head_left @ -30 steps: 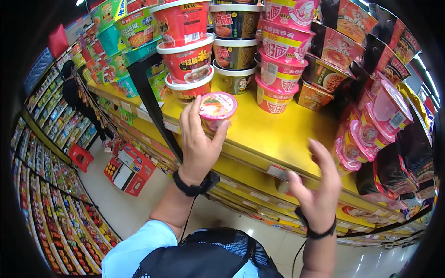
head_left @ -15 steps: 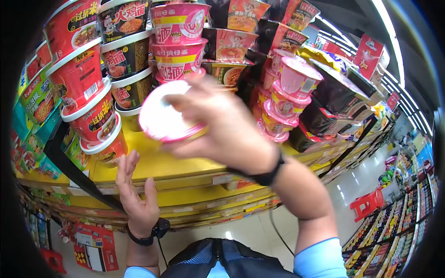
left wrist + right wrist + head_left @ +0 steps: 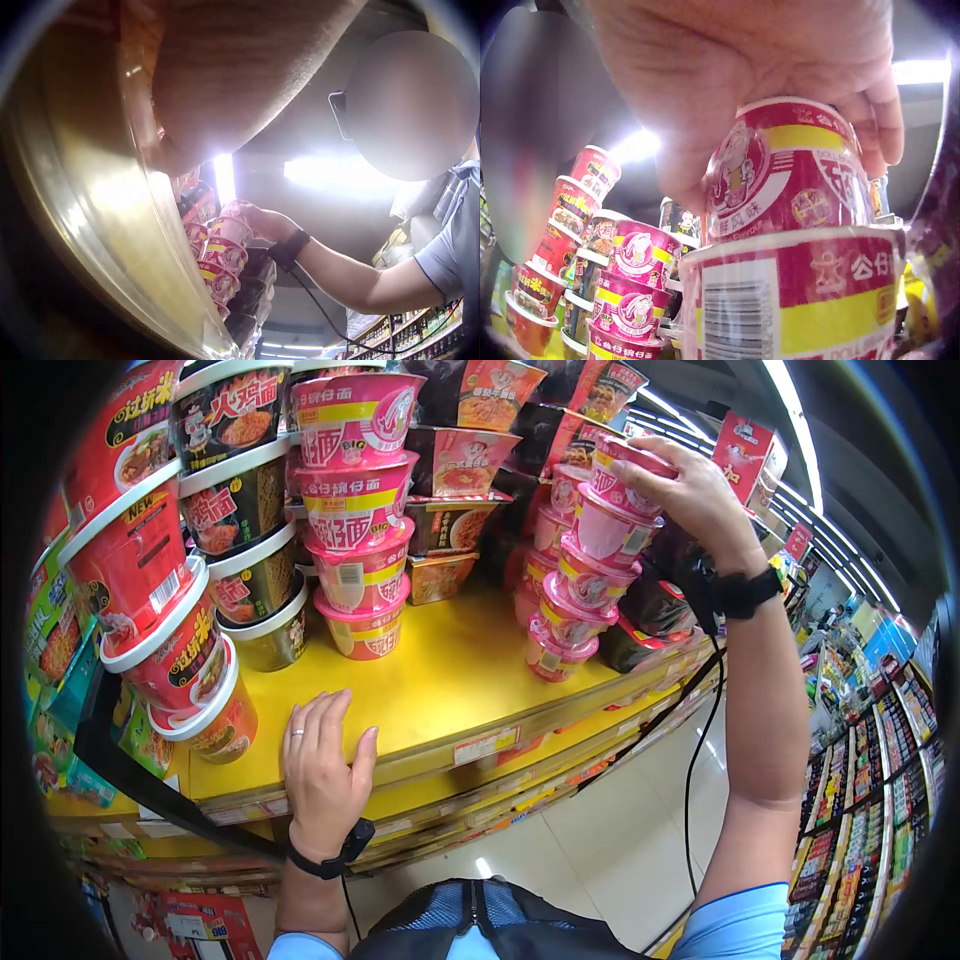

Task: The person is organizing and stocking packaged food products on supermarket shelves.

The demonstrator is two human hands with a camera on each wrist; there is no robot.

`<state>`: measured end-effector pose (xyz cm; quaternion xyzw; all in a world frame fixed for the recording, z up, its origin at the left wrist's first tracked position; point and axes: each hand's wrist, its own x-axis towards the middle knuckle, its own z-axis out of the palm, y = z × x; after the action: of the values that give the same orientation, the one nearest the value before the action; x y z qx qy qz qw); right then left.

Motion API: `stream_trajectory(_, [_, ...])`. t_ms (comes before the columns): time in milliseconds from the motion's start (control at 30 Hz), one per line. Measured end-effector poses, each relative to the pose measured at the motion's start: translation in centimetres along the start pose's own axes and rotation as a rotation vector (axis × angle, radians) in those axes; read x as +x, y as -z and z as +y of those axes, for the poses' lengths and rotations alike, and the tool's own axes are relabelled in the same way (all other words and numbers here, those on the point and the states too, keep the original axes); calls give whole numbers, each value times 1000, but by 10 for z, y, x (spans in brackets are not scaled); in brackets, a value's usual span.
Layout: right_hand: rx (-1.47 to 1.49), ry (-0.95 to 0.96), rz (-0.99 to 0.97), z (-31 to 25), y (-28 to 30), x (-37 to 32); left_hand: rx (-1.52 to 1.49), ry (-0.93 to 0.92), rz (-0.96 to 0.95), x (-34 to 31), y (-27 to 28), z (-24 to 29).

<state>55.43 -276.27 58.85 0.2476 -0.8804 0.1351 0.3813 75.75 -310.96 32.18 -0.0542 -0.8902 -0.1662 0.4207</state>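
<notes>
At the top of the right-hand stack, my right hand (image 3: 705, 505) grips a pink instant noodle cup (image 3: 780, 176). Its fingers and thumb reach round the cup's sides from above, and the palm covers the lid. Directly under it stands another pink noodle cup (image 3: 795, 296) with a barcode, the uppermost of several stacked pink cups (image 3: 590, 580). My left hand (image 3: 325, 775) rests on the front edge of the yellow shelf (image 3: 455, 660), fingers straight and nothing held. A ring shows on one finger.
To the left are stacks of red noodle tubs (image 3: 175, 650), black noodle tubs (image 3: 240, 540) and pink noodle bowls (image 3: 355, 570). Black bowls (image 3: 465, 460) stand behind. A black upright bar (image 3: 110, 760) rises at the shelf's left front. A cable (image 3: 690, 790) hangs from the right wrist.
My right hand has carried the pink noodle cup from in front of me rightward onto the right stack. The left hand, which held a cup earlier, now lies on the shelf edge.
</notes>
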Motion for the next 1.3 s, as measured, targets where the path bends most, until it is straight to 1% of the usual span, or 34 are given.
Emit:
stream_trajectory(133, [199,-38,-167,-9,12,3,-27,-13,-34,3,2,2])
stream_trajectory(167, [236,8,-101,-13,15,-3,-30,-19,-40,6,3,3])
stream_trajectory(200, [80,74,37,-3,19,-1,-78,-12,-67,11,5,7])
stream_trajectory(267, [341,-61,160,-10,32,-31,-172,12,-117,24,12,23])
stream_trajectory(300, [396,158,384,-26,28,-55,-225,-10,-147,31,11,32])
stream_trajectory(333, [521,55,401,-44,25,-84,-278,-29,-172,39,8,43])
stream_trajectory(367, [447,161,351,-45,10,-110,-330,-45,-193,48,3,54])
stream_trajectory(433, [318,382,261,-46,-20,-162,-396,-70,-254,66,-24,74])
stream_trajectory(467, [332,382,124,-53,-37,-187,-423,-87,-254,74,-46,82])
stream_trajectory(500, [380,326,80,-53,-61,-207,-446,-104,-252,82,-67,90])
stream_trajectory(533, [428,266,37,-50,-83,-221,-434,-43,-333,92,-80,100])
stream_trajectory(600, [403,233,74,-34,-106,-235,-406,70,-490,114,-103,119])
stream_trajectory(700, [422,193,118,-3,-119,-237,-750,109,-632,128,-144,119])
stream_trajectory(733, [428,176,138,5,-121,-237,-812,135,-587,124,-155,120])
stream_trajectory(800, [462,152,121,19,-124,-240,-820,204,-581,121,-158,129])
stream_trajectory(867, [484,152,113,29,-124,-243,-786,179,-503,118,-160,140])
stream_trajectory(933, [507,153,113,38,-127,-245,-777,220,-514,116,-161,148])
stream_trajectory(1133, [550,154,46,55,-124,-253,-609,251,-589,125,-154,170])
stream_trajectory(1167, [560,152,15,58,-123,-254,-638,193,-531,123,-154,169])
stream_trajectory(1233, [599,171,26,63,-122,-259,-690,60,-407,120,-156,156])
stream_trajectory(1267, [617,174,34,65,-122,-259,-696,199,-344,121,-152,145])
stream_trajectory(1300, [630,177,57,67,-122,-256,-735,213,-239,134,-136,147])
